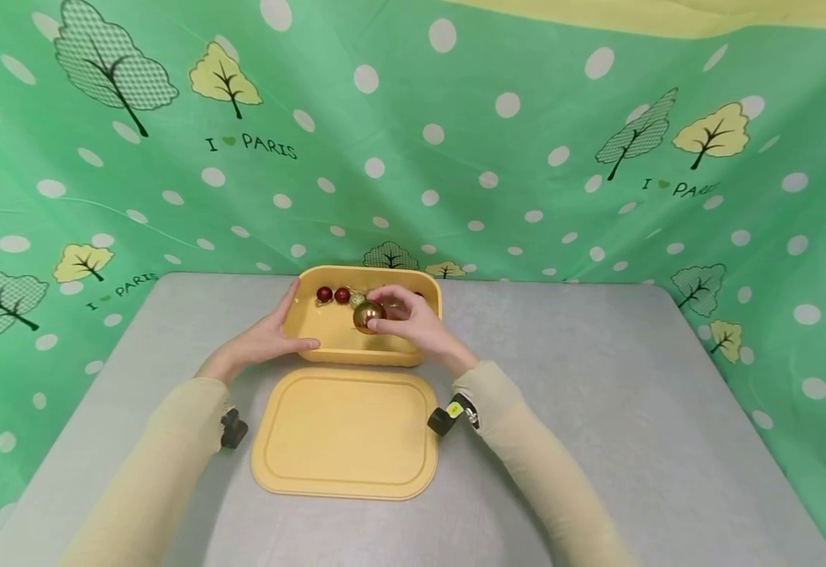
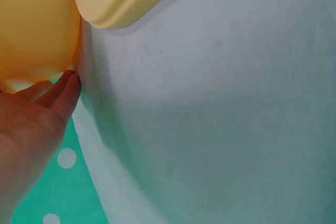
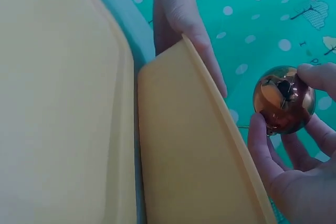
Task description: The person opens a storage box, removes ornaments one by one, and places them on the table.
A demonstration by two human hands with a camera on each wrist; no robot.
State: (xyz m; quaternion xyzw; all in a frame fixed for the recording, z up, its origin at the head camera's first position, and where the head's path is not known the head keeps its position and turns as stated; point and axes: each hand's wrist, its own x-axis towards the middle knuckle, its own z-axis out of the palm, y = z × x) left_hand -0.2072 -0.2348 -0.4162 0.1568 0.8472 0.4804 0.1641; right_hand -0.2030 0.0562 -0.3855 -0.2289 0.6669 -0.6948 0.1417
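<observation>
My right hand point(image 1: 413, 319) pinches a shiny gold Christmas ball point(image 1: 366, 316) between thumb and fingers over the box. In the right wrist view the same bauble point(image 3: 283, 100) shows above the rim, its cap toward the fingertips. The yellow plastic box point(image 1: 356, 357) lies open at the back of the table. At its left end, my left hand point(image 1: 260, 339) grips the wall, thumb over the near rim and fingers along the outside. Inside the box lie small dark red balls point(image 1: 324, 294) and a small pale gold glittery ball point(image 1: 357, 300); my right hand partly hides others.
The matching yellow lid point(image 1: 345, 433) lies flat on the grey table point(image 1: 583, 409), just in front of the box. Behind the table hangs a green curtain point(image 1: 398, 118) with white dots and trees, close to the box's far side.
</observation>
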